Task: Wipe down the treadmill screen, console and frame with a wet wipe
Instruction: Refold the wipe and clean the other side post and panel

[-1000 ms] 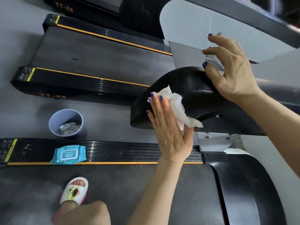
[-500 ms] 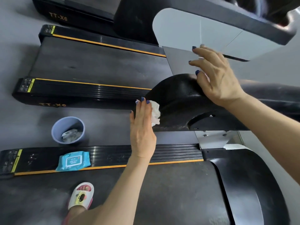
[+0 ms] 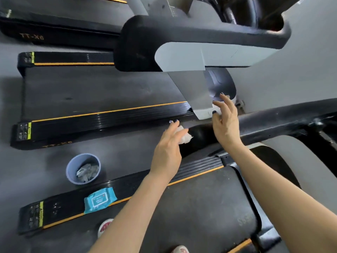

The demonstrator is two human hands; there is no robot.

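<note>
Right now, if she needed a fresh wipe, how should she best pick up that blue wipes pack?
Probably from above, pinching the two long edges of the blue wipes pack. It lies flat on the treadmill side rail, label up, with nothing on it, so fingers can close across its narrow width; its soft body should give slightly.

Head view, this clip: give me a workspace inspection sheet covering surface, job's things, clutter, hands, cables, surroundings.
Surface: black treadmill handrail, running from the right edge to its rounded end near the middle of the frame.
Job's things: white wet wipe, crumpled, pressed against the handrail's end; blue wipes pack lying on the side rail of the near treadmill.
Clutter: grey bin on the floor between treadmills, with used wipes inside.
Hands: left hand holds the wipe under its fingers against the handrail; right hand has relaxed fingers, and contact with the handrail is unclear.
Cables: nothing seen.
Surroundings: neighbouring treadmill marked TT-X6; grey floor; slippered feet at the bottom edge.
</note>
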